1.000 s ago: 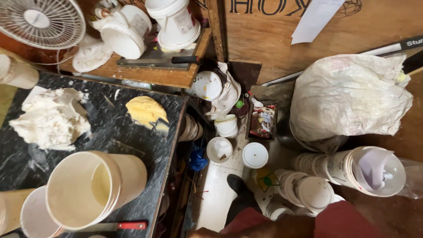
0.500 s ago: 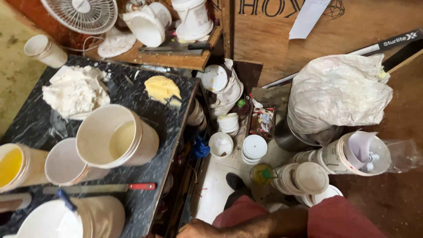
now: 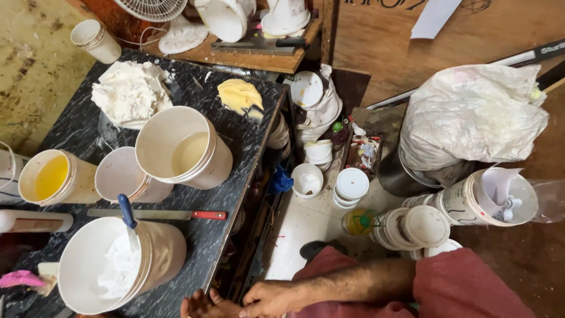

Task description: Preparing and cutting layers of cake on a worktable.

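Note:
My left hand (image 3: 198, 304) shows at the bottom edge with its fingers spread, just off the front corner of the black stone-pattern table (image 3: 206, 247). My right hand (image 3: 269, 297) lies beside it and touches it; its forearm reaches in from the right over my red-clad knee (image 3: 471, 288). Neither hand holds anything that I can see. Nearest on the table stands a white bucket of white paste (image 3: 118, 265) with a blue-handled tool (image 3: 126, 213) stuck in it. Behind it lies a long red-handled knife (image 3: 159, 215).
Further back on the table are a large bucket of cream liquid (image 3: 182, 147), a small pale bucket (image 3: 120, 174), a bucket of yellow liquid (image 3: 50, 176), a white paste mound (image 3: 129, 91) and a yellow lump (image 3: 238, 95). Lidded tubs (image 3: 412, 227) and a white sack (image 3: 471, 115) crowd the floor.
The view has swung down and left, so the table fills more of the frame. Both hands have come into view at the bottom edge, side by side.

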